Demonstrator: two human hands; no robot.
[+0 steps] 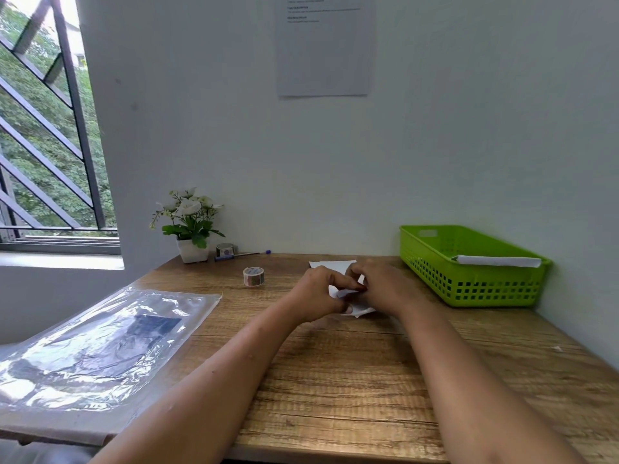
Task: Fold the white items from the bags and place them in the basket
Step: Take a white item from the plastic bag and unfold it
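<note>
A small white sheet (335,265) lies on the wooden table (335,380) near the back wall, mostly covered by both hands. My left hand (318,293) and my right hand (382,286) meet over it, fingers curled and pinching a folded edge between them. The green plastic basket (469,286) stands at the right against the wall, with a folded white item (495,261) lying in it. Clear plastic bags (100,346) lie stacked at the left edge of the table, with something dark showing inside.
A roll of patterned tape (253,276) sits left of my hands. Further back stand a potted white flower (189,226), another tape roll (225,250) and a pen (243,255). A printed sheet (323,45) hangs on the wall; a barred window (43,128) is at left.
</note>
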